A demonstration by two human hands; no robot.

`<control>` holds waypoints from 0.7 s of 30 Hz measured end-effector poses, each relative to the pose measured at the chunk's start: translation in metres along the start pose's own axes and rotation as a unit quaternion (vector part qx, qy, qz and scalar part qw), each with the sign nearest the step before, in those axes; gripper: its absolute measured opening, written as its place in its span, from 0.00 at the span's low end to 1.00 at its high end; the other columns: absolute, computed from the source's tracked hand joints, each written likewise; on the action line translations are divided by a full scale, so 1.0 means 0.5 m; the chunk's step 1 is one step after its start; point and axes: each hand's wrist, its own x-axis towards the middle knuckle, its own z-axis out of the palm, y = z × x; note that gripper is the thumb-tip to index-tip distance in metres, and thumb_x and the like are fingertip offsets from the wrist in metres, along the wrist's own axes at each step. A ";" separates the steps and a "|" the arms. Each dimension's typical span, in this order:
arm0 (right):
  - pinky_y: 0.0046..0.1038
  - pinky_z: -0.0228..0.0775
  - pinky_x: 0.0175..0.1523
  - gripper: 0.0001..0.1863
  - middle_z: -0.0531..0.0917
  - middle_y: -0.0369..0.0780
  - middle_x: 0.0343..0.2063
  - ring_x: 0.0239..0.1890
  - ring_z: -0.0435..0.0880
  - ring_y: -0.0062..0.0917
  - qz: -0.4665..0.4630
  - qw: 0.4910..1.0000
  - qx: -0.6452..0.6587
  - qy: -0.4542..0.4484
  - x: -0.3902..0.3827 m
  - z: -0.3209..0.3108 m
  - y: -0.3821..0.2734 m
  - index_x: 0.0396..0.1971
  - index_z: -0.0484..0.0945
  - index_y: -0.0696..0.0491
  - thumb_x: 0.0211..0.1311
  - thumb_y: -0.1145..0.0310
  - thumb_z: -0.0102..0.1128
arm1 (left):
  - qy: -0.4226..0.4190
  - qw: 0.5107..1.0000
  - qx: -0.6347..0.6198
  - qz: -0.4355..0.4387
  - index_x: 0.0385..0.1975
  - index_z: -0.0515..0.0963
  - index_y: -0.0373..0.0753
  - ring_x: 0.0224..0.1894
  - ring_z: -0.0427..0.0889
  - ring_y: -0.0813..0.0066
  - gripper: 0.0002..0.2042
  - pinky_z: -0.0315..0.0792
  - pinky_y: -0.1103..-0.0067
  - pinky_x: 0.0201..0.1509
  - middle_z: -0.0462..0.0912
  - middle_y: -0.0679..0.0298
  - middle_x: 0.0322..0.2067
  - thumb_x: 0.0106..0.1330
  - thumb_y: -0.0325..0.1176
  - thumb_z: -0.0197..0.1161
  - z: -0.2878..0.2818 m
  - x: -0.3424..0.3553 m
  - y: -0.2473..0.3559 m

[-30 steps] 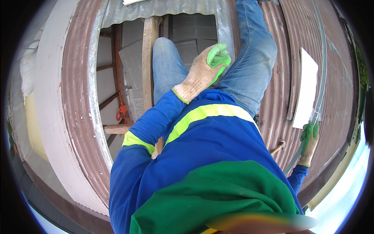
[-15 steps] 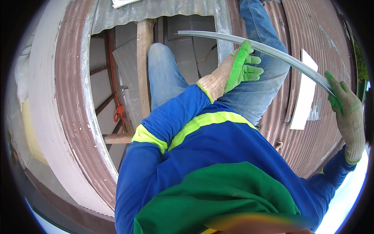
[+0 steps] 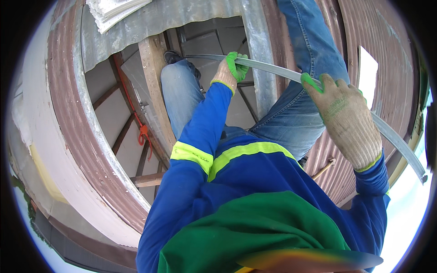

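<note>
A long, thin grey metal channel (image 3: 268, 68) runs from above the roof opening out past my right side, its near end hanging beyond the roof's edge. My left hand (image 3: 231, 72), in a beige glove with a green palm, is closed around it near its far end. Farther along, my right hand (image 3: 343, 116) in a matching glove grips it from above, the back of the hand turned up. Below the left hand lies the rectangular opening in the roof, with a wooden beam (image 3: 152, 75) across it. My knee and shoe are beside that beam.
Brown corrugated roof sheets (image 3: 378, 59) lie on the right, with a white flat piece (image 3: 368, 75) on them. A tool with a wooden handle (image 3: 324, 168) rests near my right thigh. Red rope (image 3: 144, 133) hangs inside the opening. White sheets (image 3: 111, 11) are stacked on the galvanised sheet (image 3: 182, 11).
My left hand has moved left and closed around the channel. My right hand has come inward along it from the far right, and more of the channel now sticks out past that hand.
</note>
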 end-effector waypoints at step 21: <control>0.37 0.81 0.59 0.26 0.82 0.37 0.51 0.57 0.82 0.34 -0.179 0.920 0.270 0.223 0.135 -0.060 -0.151 0.54 0.84 0.47 0.51 0.67 0.71 | 0.014 0.999 0.008 -0.030 0.48 0.75 0.33 0.42 0.86 0.58 0.11 0.87 0.64 0.44 0.82 0.56 0.42 0.75 0.34 0.61 -0.139 0.103 0.057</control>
